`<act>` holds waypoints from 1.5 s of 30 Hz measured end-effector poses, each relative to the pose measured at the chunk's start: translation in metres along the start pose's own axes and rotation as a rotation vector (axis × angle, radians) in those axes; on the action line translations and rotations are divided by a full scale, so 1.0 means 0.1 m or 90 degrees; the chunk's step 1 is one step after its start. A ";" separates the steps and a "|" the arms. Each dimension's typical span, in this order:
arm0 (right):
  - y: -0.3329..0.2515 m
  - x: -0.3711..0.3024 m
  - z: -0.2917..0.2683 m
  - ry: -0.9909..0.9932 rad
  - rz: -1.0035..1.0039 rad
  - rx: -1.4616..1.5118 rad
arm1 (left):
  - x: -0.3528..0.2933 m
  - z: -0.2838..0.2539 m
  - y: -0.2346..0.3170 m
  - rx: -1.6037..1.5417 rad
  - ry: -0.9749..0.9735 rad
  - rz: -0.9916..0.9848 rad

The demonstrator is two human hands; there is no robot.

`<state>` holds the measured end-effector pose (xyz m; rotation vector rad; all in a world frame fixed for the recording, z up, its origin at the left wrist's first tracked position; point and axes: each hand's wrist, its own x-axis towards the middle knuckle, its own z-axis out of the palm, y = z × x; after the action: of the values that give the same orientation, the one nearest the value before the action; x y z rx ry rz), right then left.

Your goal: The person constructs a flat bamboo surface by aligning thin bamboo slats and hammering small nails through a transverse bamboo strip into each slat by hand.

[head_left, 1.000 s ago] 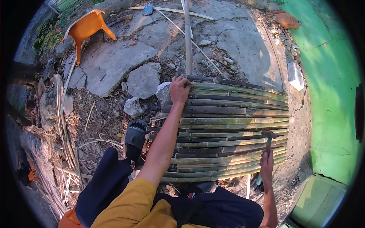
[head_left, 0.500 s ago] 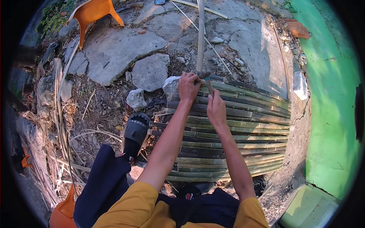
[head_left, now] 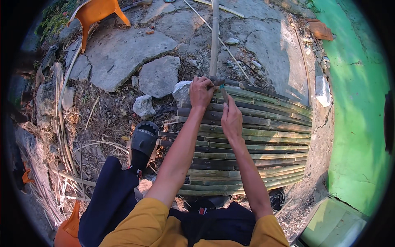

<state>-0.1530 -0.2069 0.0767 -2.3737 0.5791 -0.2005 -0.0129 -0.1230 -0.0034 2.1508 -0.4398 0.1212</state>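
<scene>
My right hand (head_left: 232, 119) is wrapped round the wooden handle of a hammer (head_left: 224, 95). The hammer's dark head touches or nearly touches the fingertips of my left hand (head_left: 200, 93). Those left fingers are pinched together at the far left corner of a panel of bamboo slats (head_left: 247, 142); what they hold, if anything, is hidden. The slats lie side by side, green and dark brown, running left to right below both hands. An upright pole (head_left: 214, 39) stands just beyond the hammer head.
A white rock (head_left: 144, 106) and broken concrete slabs (head_left: 159, 76) lie left of the panel. An orange plastic chair (head_left: 96, 15) is at the far left. Dry bamboo strips (head_left: 68, 140) are heaped at left. A green painted surface (head_left: 358, 123) runs along the right side.
The whole scene sits slightly further left in the picture. Both hands and the hammer keep nearly the same place at the panel's corner.
</scene>
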 end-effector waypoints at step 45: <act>-0.03 -0.01 0.18 0.056 0.000 0.059 | -0.02 -0.04 0.01 0.008 -0.011 -0.015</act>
<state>-0.1471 -0.1939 0.0653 -2.2840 0.5978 -0.3267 -0.0151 -0.1198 -0.0013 2.1698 -0.4248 0.0927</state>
